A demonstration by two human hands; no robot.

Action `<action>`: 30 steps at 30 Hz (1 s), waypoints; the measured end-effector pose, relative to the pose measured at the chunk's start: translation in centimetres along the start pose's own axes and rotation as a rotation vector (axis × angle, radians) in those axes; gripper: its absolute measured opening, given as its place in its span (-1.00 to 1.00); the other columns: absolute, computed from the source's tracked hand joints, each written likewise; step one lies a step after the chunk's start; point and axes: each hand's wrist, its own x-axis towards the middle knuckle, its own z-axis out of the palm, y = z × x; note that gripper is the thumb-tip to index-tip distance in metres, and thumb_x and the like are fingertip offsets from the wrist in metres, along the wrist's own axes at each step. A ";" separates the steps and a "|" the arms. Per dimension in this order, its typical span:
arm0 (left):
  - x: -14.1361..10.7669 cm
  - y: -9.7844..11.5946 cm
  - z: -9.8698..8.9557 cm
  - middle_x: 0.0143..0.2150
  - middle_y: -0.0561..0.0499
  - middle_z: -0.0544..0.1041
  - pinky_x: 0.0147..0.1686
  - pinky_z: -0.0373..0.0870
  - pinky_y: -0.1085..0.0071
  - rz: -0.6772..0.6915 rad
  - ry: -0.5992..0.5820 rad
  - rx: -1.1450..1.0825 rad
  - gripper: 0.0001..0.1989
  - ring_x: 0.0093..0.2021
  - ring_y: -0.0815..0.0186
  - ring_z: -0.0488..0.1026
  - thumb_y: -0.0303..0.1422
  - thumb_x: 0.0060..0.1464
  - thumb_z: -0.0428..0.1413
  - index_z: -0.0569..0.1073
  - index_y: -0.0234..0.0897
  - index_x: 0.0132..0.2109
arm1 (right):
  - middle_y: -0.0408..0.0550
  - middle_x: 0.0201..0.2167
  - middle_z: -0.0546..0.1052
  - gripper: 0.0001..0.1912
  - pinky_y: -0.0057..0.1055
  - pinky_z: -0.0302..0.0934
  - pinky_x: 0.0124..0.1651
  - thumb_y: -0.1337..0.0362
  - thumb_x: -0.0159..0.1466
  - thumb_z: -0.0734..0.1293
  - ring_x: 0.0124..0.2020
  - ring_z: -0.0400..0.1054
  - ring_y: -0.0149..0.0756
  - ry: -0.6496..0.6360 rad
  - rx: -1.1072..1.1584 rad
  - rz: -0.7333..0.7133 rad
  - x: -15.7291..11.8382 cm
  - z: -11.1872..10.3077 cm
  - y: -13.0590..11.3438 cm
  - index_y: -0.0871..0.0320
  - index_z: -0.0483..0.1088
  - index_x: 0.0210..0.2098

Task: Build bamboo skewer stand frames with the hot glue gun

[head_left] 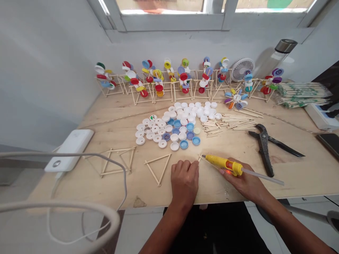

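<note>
Glue gun (pixel 224 164), gripped in my right hand (pixel 245 181) near the table's front edge, should touch its nozzle lightly to the thin sticks (pixel 201 159) while my left hand (pixel 184 180), fingers curled down, pins them flat beside the finished triangle (pixel 158 168).

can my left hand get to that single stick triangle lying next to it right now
Probably yes. The left hand rests on the table, holding down sticks, with the stick triangle just to its left. Nothing lies between them. It would have to let go first, since the right hand holds the glue gun.
</note>
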 end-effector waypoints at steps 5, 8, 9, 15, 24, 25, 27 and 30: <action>-0.1 -0.1 0.1 -0.45 0.02 0.41 -0.35 0.12 0.31 0.008 0.013 0.001 -0.86 -0.38 0.28 0.29 -0.45 0.13 0.04 0.48 -0.23 -0.22 | -0.16 -0.51 0.43 -0.74 -0.42 0.18 -0.43 0.05 0.22 0.23 -0.47 0.33 -0.30 -0.005 -0.009 0.015 0.1 0.1 -0.1 0.10 0.32 -0.43; -0.1 -0.1 0.1 -0.45 0.02 0.41 -0.36 0.11 0.31 0.011 0.018 0.001 -0.86 -0.39 0.28 0.28 -0.46 0.13 0.04 0.49 -0.23 -0.22 | -0.16 -0.50 0.42 -0.74 -0.42 0.18 -0.42 0.05 0.22 0.23 -0.47 0.32 -0.30 -0.015 -0.006 0.037 0.1 0.1 -0.3 0.10 0.31 -0.44; -0.1 -0.1 0.1 -0.45 0.02 0.41 -0.36 0.10 0.32 0.011 0.019 0.000 -0.86 -0.39 0.28 0.28 -0.46 0.13 0.03 0.49 -0.23 -0.22 | -0.16 -0.50 0.42 -0.74 -0.42 0.17 -0.42 0.05 0.22 0.23 -0.47 0.31 -0.31 -0.018 -0.006 0.038 0.1 0.1 -0.3 0.10 0.30 -0.44; 0.0 0.0 0.1 -0.45 0.02 0.41 -0.35 0.11 0.31 0.005 0.014 -0.011 -0.87 -0.39 0.27 0.28 -0.45 0.14 0.03 0.48 -0.24 -0.23 | -0.17 -0.53 0.40 -0.74 -0.44 0.14 -0.44 0.05 0.22 0.22 -0.48 0.30 -0.32 -0.021 -0.030 0.047 0.1 0.1 -0.4 0.09 0.27 -0.47; 0.0 0.0 0.0 -0.44 0.01 0.42 -0.35 0.11 0.31 -0.002 -0.008 -0.017 -0.87 -0.38 0.26 0.28 -0.45 0.13 0.04 0.49 -0.24 -0.22 | -0.17 -0.53 0.41 -0.72 -0.44 0.14 -0.44 0.04 0.22 0.22 -0.49 0.30 -0.33 -0.023 -0.031 0.043 0.1 0.2 -0.2 0.09 0.27 -0.47; 0.0 0.0 -0.1 -0.44 0.01 0.42 -0.34 0.11 0.31 -0.001 -0.009 -0.017 -0.86 -0.37 0.26 0.28 -0.45 0.13 0.04 0.49 -0.24 -0.22 | -0.17 -0.53 0.41 -0.73 -0.44 0.14 -0.44 0.05 0.22 0.22 -0.48 0.30 -0.32 -0.021 -0.030 0.044 0.1 0.2 -0.2 0.09 0.26 -0.47; 0.0 0.0 -0.1 -0.44 0.01 0.43 -0.35 0.11 0.30 0.003 -0.006 -0.017 -0.86 -0.37 0.25 0.28 -0.45 0.14 0.03 0.49 -0.24 -0.21 | -0.17 -0.52 0.41 -0.73 -0.44 0.14 -0.44 0.05 0.22 0.22 -0.48 0.31 -0.32 -0.021 -0.033 0.043 0.1 0.1 -0.3 0.09 0.27 -0.47; -0.1 -0.1 0.0 -0.44 0.01 0.42 -0.35 0.11 0.31 0.005 -0.003 -0.016 -0.85 -0.37 0.25 0.28 -0.46 0.14 0.03 0.49 -0.24 -0.21 | -0.17 -0.53 0.41 -0.74 -0.44 0.14 -0.45 0.06 0.22 0.22 -0.49 0.30 -0.33 -0.015 -0.047 0.027 0.1 0.1 -0.3 0.09 0.27 -0.48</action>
